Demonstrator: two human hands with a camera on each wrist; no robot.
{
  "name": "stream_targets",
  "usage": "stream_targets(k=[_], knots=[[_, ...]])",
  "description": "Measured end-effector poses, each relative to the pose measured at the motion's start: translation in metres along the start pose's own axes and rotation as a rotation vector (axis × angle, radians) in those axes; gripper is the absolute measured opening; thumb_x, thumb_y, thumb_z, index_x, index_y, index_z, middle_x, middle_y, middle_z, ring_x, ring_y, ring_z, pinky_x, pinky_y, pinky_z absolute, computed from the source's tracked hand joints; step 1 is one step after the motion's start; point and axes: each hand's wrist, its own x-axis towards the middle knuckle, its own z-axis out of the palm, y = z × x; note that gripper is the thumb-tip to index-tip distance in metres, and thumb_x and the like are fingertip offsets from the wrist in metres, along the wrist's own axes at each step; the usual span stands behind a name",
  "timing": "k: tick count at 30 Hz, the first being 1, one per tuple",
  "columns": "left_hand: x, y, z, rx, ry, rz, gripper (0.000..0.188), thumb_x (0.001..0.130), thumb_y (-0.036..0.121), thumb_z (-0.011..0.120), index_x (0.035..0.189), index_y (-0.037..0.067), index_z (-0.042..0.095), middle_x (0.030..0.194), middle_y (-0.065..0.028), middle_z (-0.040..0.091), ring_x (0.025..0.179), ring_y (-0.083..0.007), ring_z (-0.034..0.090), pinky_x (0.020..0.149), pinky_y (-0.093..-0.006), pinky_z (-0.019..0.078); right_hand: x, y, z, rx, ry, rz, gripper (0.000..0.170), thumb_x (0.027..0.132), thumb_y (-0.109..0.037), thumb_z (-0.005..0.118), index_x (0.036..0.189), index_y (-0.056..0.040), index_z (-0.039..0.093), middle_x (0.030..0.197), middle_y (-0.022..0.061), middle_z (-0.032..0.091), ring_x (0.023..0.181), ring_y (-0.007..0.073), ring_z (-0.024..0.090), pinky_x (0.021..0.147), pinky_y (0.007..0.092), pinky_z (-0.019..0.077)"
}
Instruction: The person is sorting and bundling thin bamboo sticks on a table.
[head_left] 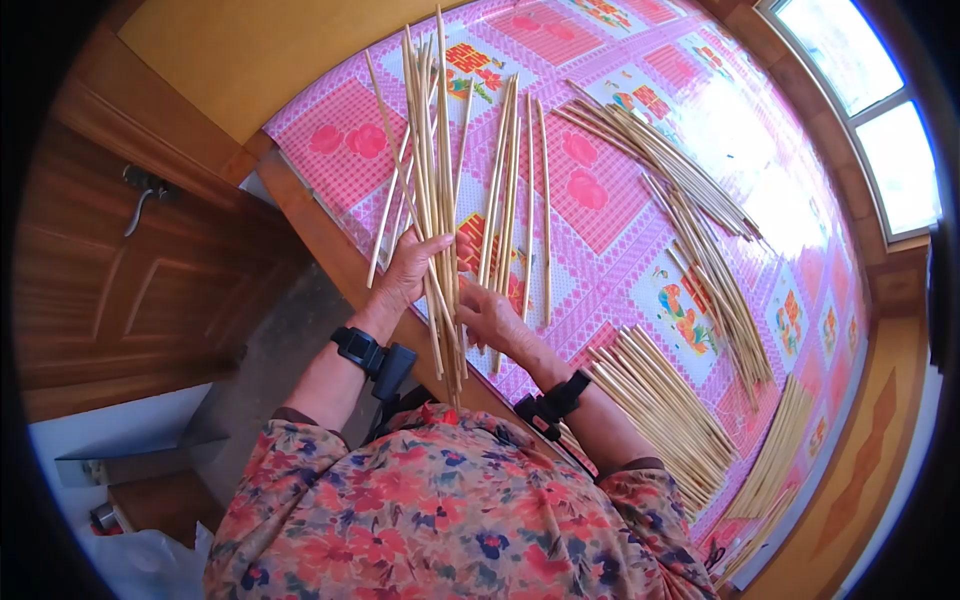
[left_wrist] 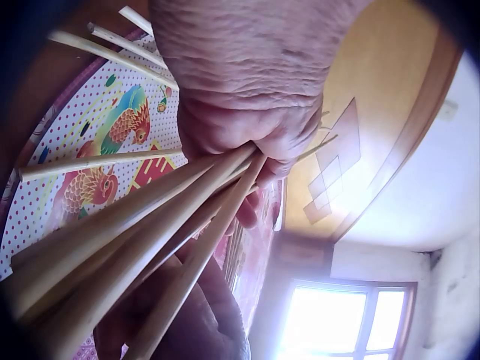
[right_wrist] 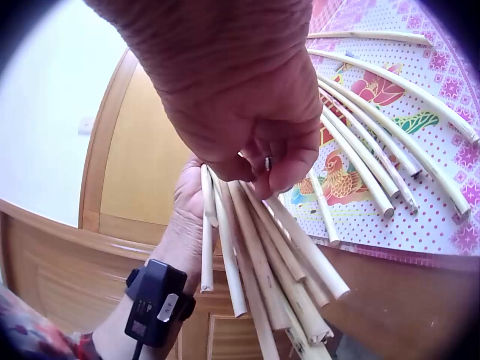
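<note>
My left hand (head_left: 408,268) grips a loose bundle of long, pale wooden sticks (head_left: 432,150), tilted upright over the table's near edge. The lower ends of the bundle (right_wrist: 266,277) splay out below that hand in the right wrist view. My right hand (head_left: 492,318) is at the bundle's lower part, its curled fingers pinching among the sticks. In the right wrist view, the right fingertips (right_wrist: 281,176) meet right at the sticks, with a small shiny spot between the fingers. Several loose sticks (head_left: 510,190) lie on the table just beyond the hands.
A pink patterned cloth (head_left: 590,260) covers the table. To the right lie a broad row of sticks (head_left: 665,410), a smaller pile (head_left: 775,450) and long fanned groups (head_left: 665,165). Scissors (head_left: 714,553) sit near the front right edge. A wooden door (head_left: 150,270) stands at left.
</note>
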Motion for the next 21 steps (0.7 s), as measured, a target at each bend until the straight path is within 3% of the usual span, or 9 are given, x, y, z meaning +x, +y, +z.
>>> stream_targets(k=[3, 5, 7, 9, 14, 16, 17, 19, 21], knots=[[0.001, -0.002, -0.012, 0.054, -0.01, 0.081, 0.018, 0.078, 0.007, 0.056, 0.093, -0.001, 0.051, 0.076, -0.0101, 0.059, 0.061, -0.0175, 0.059, 0.055, -0.0296, 0.0534, 0.0, -0.002, -0.007, -0.009, -0.108, 0.062, 0.017, 0.082, -0.019, 0.05, 0.084, -0.002, 0.054, 0.06, 0.0091, 0.055, 0.051, 0.0144, 0.057, 0.045, 0.0293, 0.045], [-0.008, 0.001, -0.012, 0.032, 0.075, 0.071, 0.016, 0.077, 0.006, 0.056, 0.091, -0.001, 0.051, 0.072, -0.0084, 0.057, 0.058, -0.0163, 0.058, 0.052, -0.0279, 0.052, 0.008, 0.007, -0.02, -0.267, 0.039, -0.009, 0.019, 0.081, -0.019, 0.051, 0.088, -0.003, 0.058, 0.067, 0.0149, 0.059, 0.057, 0.0237, 0.06, 0.054, 0.0335, 0.0478], [-0.006, 0.016, -0.02, 0.114, 0.063, 0.017, 0.016, 0.077, 0.005, 0.055, 0.091, 0.0, 0.051, 0.072, -0.0082, 0.057, 0.058, -0.0155, 0.058, 0.052, -0.0276, 0.0522, 0.02, 0.033, -0.034, -0.409, 0.154, -0.163, 0.018, 0.08, -0.017, 0.052, 0.09, -0.0034, 0.058, 0.063, 0.0122, 0.058, 0.051, 0.0185, 0.057, 0.049, 0.0312, 0.046], [-0.016, 0.027, -0.026, 0.104, 0.087, 0.098, 0.016, 0.077, 0.005, 0.055, 0.092, 0.0, 0.05, 0.073, -0.0079, 0.057, 0.06, -0.0143, 0.057, 0.053, -0.0268, 0.0522, 0.025, 0.055, -0.056, -0.595, 0.342, -0.214, 0.016, 0.078, -0.014, 0.053, 0.089, -0.0045, 0.059, 0.064, 0.0131, 0.058, 0.053, 0.0225, 0.058, 0.052, 0.0328, 0.0467], [-0.025, 0.038, -0.045, 0.174, 0.112, 0.104, 0.013, 0.078, 0.005, 0.054, 0.09, 0.002, 0.051, 0.073, -0.0062, 0.057, 0.06, -0.013, 0.057, 0.047, -0.0237, 0.0501, 0.027, 0.057, -0.058, -0.616, 0.269, 0.012, 0.018, 0.076, -0.014, 0.054, 0.09, -0.0044, 0.06, 0.063, 0.015, 0.059, 0.056, 0.0247, 0.059, 0.055, 0.0337, 0.047], [-0.03, 0.045, -0.057, 0.147, 0.077, 0.058, 0.012, 0.077, 0.005, 0.054, 0.088, 0.001, 0.051, 0.07, -0.0049, 0.056, 0.059, -0.0118, 0.056, 0.048, -0.0235, 0.0498, 0.027, 0.045, -0.058, -0.274, 0.28, 0.204, 0.017, 0.076, -0.014, 0.053, 0.087, -0.0023, 0.06, 0.062, 0.0155, 0.059, 0.059, 0.0249, 0.06, 0.056, 0.0337, 0.047], [-0.03, 0.046, -0.058, 0.146, 0.075, 0.059, 0.012, 0.077, 0.005, 0.054, 0.088, 0.001, 0.051, 0.07, -0.0049, 0.056, 0.059, -0.0118, 0.056, 0.048, -0.0235, 0.0498, 0.028, 0.047, -0.06, -0.275, 0.281, 0.204, 0.017, 0.076, -0.014, 0.053, 0.087, -0.0023, 0.06, 0.062, 0.0155, 0.059, 0.059, 0.0249, 0.06, 0.056, 0.0337, 0.047], [-0.032, 0.047, -0.061, 0.129, 0.105, 0.062, 0.011, 0.077, 0.005, 0.054, 0.088, 0.001, 0.051, 0.07, -0.005, 0.056, 0.058, -0.0119, 0.056, 0.048, -0.0235, 0.0497, 0.032, 0.05, -0.062, -0.557, 0.42, 0.025, 0.018, 0.077, -0.02, 0.05, 0.08, -0.0073, 0.062, 0.076, 0.0209, 0.06, 0.074, 0.0339, 0.059, 0.066, 0.0411, 0.0467], [-0.03, 0.044, -0.064, 0.136, 0.104, 0.064, 0.011, 0.078, 0.005, 0.054, 0.087, 0.001, 0.051, 0.07, -0.0055, 0.056, 0.057, -0.0122, 0.056, 0.048, -0.0238, 0.0499, 0.034, 0.054, -0.058, -0.662, 0.414, -0.013, 0.018, 0.076, -0.018, 0.052, 0.081, -0.0041, 0.061, 0.072, 0.0208, 0.059, 0.07, 0.0337, 0.059, 0.063, 0.0406, 0.0468]])
